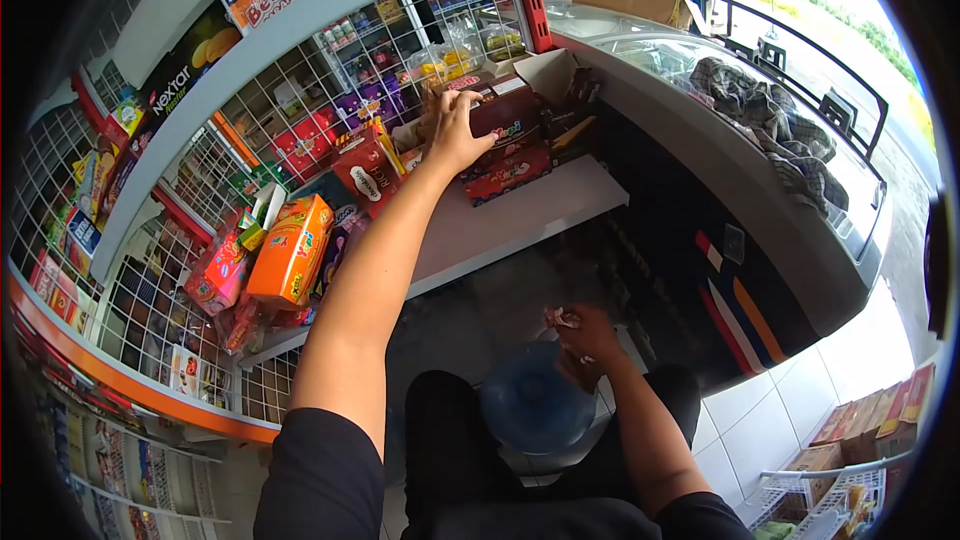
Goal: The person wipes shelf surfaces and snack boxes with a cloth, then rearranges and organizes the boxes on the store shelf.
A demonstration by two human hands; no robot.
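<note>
On the shelf (500, 225), my left hand (458, 135) has its fingers and thumb closed around the left end of a dark brown snack box (505, 112). That box sits above a red box (508, 176). To the left of the hand stands a tilted red box marked "RICH" (368, 172). Down by my knees, my right hand (590, 338) is closed on a crumpled pinkish cloth (560, 317). Just below that hand is a round, translucent blue container (535, 405).
An orange box (292, 250) and a pink pack (220, 275) lie at the shelf's left end. Wire mesh (330, 70) backs the shelf. A glass-topped freezer (640, 40) with a checked cloth (765, 110) stands right. A white rack (830, 500) is at lower right.
</note>
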